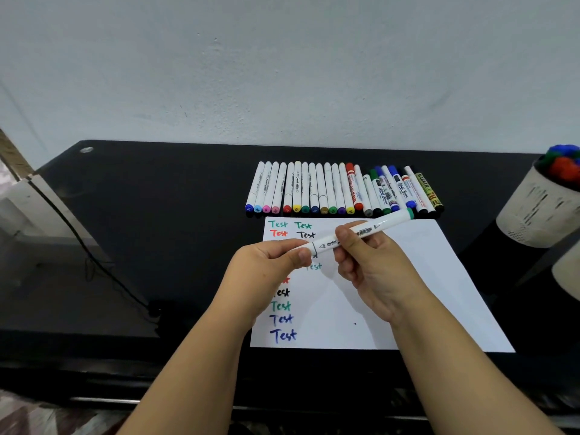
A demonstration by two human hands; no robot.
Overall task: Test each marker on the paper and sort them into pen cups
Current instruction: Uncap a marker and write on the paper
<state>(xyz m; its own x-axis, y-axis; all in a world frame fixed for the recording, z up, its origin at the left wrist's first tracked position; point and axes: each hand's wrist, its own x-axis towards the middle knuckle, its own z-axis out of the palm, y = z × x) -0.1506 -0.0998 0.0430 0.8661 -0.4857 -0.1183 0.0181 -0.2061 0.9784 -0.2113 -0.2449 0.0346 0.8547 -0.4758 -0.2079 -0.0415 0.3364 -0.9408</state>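
Note:
I hold a white marker [389, 221] with a green end cap above the paper [417, 277], tilted up to the right. My left hand [270, 265] grips its near end cap. My right hand [373, 262] pinches the barrel in the middle. The white paper lies on the black table and bears several words "Test" in green, red, black and blue. Behind the paper lies a row of several markers [339, 189] side by side, caps toward me. A white pen cup [533, 211] at the right edge holds markers with blue, red and green caps.
A second pale cup [568, 274] shows partly at the right edge, below the first. A black cable [94, 259] runs across the table's left side. The black table [157, 215] ends against a grey wall behind.

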